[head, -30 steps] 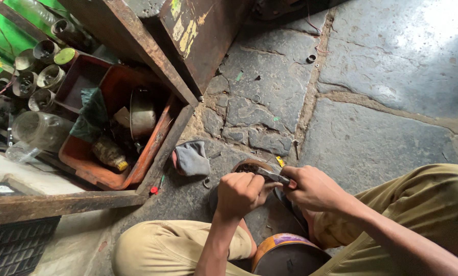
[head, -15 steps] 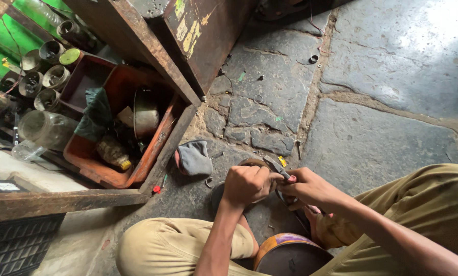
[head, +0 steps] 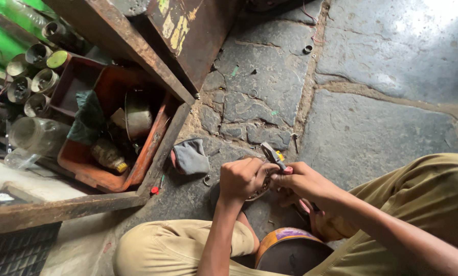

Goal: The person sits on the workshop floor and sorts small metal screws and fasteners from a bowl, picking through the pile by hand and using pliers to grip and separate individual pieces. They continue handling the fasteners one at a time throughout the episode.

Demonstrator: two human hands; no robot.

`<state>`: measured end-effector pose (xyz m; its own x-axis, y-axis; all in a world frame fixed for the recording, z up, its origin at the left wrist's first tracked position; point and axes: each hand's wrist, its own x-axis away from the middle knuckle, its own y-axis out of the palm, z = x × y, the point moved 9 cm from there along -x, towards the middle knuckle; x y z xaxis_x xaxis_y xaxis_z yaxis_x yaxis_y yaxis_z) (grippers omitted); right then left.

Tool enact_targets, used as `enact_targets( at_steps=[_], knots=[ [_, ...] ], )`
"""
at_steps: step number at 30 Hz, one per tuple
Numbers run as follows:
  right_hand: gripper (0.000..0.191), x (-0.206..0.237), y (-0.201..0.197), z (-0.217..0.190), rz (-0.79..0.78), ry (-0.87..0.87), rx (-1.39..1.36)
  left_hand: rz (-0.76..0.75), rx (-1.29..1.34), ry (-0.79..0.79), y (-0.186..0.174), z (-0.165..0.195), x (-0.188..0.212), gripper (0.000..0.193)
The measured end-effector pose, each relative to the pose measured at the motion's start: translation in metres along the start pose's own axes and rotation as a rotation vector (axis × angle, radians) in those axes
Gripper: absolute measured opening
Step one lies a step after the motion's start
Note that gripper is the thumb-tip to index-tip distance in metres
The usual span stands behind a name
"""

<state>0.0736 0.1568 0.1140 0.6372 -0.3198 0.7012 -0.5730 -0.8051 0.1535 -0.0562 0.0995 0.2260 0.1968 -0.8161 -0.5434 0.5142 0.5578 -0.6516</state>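
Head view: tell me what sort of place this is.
Probably a small repair workshop at floor level: a stone-slab floor, a rusty tray of oily parts, metal cans, and hands working pliers.

tool handles: pink and yellow, on the pliers [head: 273,155] held in the right hand [head: 303,180]
trousers [head: 423,199]: khaki tan, plain
tray [head: 80,171]: orange-red, grimy
cloth in tray [head: 88,116]: dark green
rag on floor [head: 190,157]: grey, with a reddish edge
stone floor [head: 372,76]: dark grey slabs, sandy brown joints
wall behind cans [head: 4,38]: bright green
metal frame [head: 137,48]: rusty brown, flaked yellow paint
round thing by the knee [head: 290,245]: orange rim, purple patch
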Motion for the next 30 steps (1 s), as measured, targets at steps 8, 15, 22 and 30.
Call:
enact_targets(
  at_steps=[8, 15, 22, 30],
  knots=[
    [0.025, 0.008, 0.004, -0.023, -0.009, -0.143, 0.075, 0.013, -0.007, -0.064, -0.009, 0.011, -0.006, 0.015],
    [0.023, 0.013, -0.002, -0.042, 0.143, -0.351, 0.352, 0.129, 0.145, -0.137, -0.006, 0.006, 0.002, 0.011],
    [0.037, 0.040, -0.002, -0.080, 0.422, -0.809, 0.741, 0.130, 0.276, -0.228, 0.011, -0.009, 0.018, 0.012],
    [0.037, 0.024, -0.009, -0.066, 0.434, -0.484, 0.844, 0.123, 0.168, -0.200, 0.008, -0.004, 0.018, 0.013]
  ],
)
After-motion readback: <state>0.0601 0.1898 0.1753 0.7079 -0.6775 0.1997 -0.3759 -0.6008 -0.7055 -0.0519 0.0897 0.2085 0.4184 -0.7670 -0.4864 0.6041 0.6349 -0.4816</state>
